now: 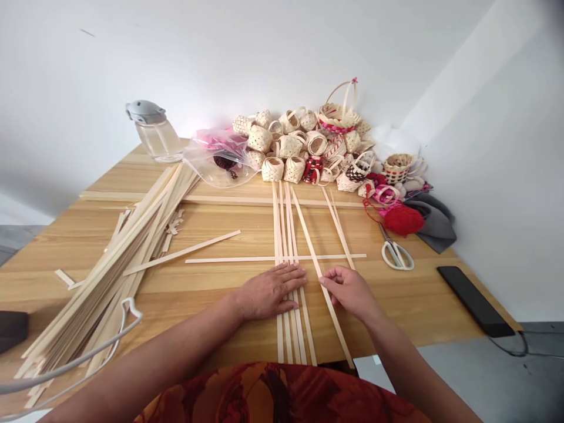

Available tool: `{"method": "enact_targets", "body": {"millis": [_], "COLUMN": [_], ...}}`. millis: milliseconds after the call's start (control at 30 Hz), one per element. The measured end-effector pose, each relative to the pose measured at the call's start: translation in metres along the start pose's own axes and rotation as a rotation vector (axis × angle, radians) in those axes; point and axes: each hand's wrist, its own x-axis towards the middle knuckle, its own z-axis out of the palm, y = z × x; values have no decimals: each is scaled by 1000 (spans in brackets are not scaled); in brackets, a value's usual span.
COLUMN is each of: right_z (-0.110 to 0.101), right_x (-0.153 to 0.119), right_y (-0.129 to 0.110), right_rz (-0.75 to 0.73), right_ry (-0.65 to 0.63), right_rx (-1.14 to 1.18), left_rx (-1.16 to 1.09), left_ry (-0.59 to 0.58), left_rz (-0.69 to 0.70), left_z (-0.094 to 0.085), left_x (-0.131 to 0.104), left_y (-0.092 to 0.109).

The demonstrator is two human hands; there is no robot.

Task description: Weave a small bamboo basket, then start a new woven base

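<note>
My left hand (272,291) lies flat, fingers stretched out, over several parallel upright wood strips (291,338) on the table. One strip (247,259) runs crosswise past its fingertips. Between the thumb and fingers of my right hand (350,294) is a single wood strip (308,235), slanting from the upper left toward the table's front edge, to the right of the others. The slanted strip passes across the crosswise one. Farther right, more thin strips (339,226) lie at an angle, reaching down to my right hand.
A big pile of strips (132,247) covers the table's left side. Small woven baskets (291,144) are heaped at the back, near a bottle (156,138) and a plastic bag (220,155). Red yarn (403,219), scissors (397,254) and a black phone-like slab (476,299) lie at right.
</note>
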Motion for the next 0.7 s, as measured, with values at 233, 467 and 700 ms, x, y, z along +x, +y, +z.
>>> {"method": "enact_targets", "body": {"millis": [233,467,700], "right_z": [7,-2,-7], "right_x": [7,8,9], "right_y": [-4,-12,-15], "right_rz": [-76,75,116], "right_ry": [82,41,-15], "right_rx": [-216,91,405], "left_rx": [19,7,-3], "left_ry": [7,5,13], "left_rz": [-24,-6,8], "left_z": [-2,-3,-1], "left_x": [0,2,1], "left_y": [2,1,0]}}
